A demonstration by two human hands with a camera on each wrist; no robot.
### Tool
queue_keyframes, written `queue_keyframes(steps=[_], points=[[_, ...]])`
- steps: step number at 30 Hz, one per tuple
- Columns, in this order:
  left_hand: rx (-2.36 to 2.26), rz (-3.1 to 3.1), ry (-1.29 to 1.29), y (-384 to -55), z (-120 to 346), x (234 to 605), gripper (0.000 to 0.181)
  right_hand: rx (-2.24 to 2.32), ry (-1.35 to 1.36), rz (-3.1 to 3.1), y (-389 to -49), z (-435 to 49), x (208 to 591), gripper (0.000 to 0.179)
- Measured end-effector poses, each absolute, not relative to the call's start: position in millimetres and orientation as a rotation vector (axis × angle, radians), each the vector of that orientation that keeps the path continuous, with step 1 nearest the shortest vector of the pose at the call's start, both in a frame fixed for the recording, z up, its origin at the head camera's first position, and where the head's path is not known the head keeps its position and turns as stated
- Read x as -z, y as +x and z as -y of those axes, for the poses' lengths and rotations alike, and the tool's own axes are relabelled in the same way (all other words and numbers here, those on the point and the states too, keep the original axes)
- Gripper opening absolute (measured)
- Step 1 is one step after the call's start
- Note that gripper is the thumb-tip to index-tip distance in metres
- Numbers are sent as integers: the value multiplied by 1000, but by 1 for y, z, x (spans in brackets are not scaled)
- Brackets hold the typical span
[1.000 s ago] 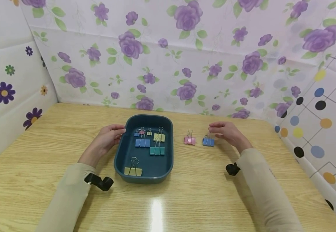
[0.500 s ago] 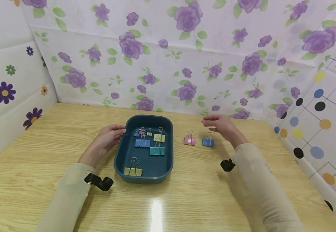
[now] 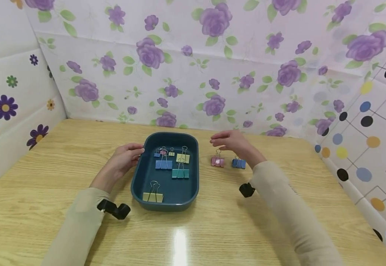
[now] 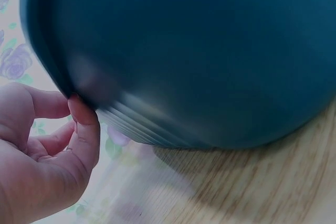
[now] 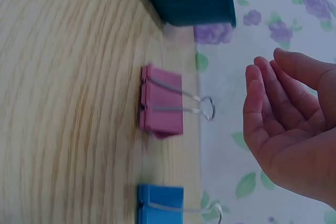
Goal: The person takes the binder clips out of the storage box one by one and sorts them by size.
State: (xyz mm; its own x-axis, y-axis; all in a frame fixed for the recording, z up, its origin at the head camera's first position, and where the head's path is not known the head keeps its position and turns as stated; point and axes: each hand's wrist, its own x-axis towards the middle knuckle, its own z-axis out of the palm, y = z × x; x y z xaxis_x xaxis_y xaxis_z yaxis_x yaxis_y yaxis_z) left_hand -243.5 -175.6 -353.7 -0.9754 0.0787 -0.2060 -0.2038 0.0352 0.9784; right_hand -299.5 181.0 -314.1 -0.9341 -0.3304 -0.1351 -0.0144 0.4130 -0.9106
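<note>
My left hand pinches the left rim of a dark teal tray; the left wrist view shows thumb and finger on that rim. A pink binder clip stands on the table right of the tray, its wire handles up. Just above and behind it my right hand hovers with loosely bent fingers and nothing between them. In the right wrist view a gap separates that hand from the pink clip. A blue binder clip stands to the pink one's right.
Inside the tray are a large blue clip, a teal clip, two larger yellow clips and several tiny clips near the far end. A flowered cloth rises behind the wooden table.
My right hand has moved left, from beside the blue binder clip to over the pink one, holding nothing. The left hand and the tray have stayed in place.
</note>
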Motion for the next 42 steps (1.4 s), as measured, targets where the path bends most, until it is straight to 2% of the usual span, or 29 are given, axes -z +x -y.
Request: queue_keyframes(steps=[12,21,42], points=[[-2117,-2041,-83,-246,176,356,35,1433,-375,-2461,-299,-130,298,29],[-2071,-2072,-102,-245,177,355,43,1348,-367,-2512,-300,-91,300,24],[-2049,-2098,-116,-244,176,352,42,984,-381,-2830,-300,-63,307,20]])
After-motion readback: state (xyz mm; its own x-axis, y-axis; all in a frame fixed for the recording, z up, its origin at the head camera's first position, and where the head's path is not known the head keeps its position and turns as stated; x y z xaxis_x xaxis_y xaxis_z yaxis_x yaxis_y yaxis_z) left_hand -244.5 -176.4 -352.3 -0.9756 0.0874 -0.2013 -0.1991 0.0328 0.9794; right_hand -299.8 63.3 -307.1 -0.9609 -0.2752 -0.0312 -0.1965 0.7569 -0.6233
